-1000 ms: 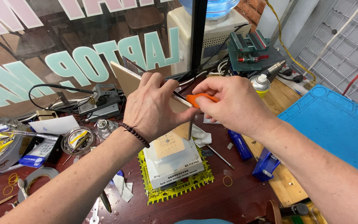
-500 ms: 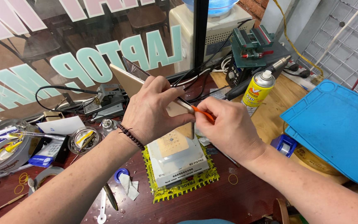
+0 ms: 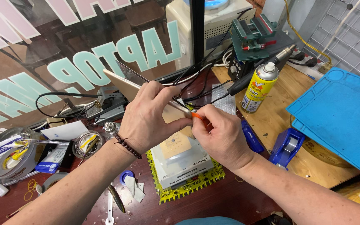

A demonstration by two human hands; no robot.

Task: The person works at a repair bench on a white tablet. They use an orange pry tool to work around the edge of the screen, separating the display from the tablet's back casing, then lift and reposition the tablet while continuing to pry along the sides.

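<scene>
- A round clear dish [image 3: 87, 143] on the tabletop [image 3: 230, 200] holds small yellow and metal bits; what they are is too small to tell.
- A larger round tin [image 3: 9, 152] at the left edge holds a coil of tape and some yellow parts, with tweezers [image 3: 42, 142] lying across its rim.
- The left hand [image 3: 148, 118] is raised over the middle of the tabletop, wrist bent, a dark bead bracelet [image 3: 127, 146] round it.
- Its fingers are clenched on a thin gold phone [image 3: 123, 86], which tilts up and away to the left, its screen lifting off as a dark sheet [image 3: 131, 75] just above the gold back.
- The right hand [image 3: 221, 135] comes in from the right, forearm low across the tabletop, and meets the left hand at the phone's near end.
- Its fingers pinch a small orange tool [image 3: 196, 116], the tip set against the phone's edge; the tip itself is hidden between the two hands.
- Right below the hands sits a white heating block [image 3: 182, 160] on a yellow mat [image 3: 188, 189].
- A yellow spray can [image 3: 260, 87] stands upright to the right, near a blue tape dispenser [image 3: 286, 146] and a blue mat [image 3: 342, 112].
- A green vise [image 3: 253, 35] sits at the back, well apart from the hands.
</scene>
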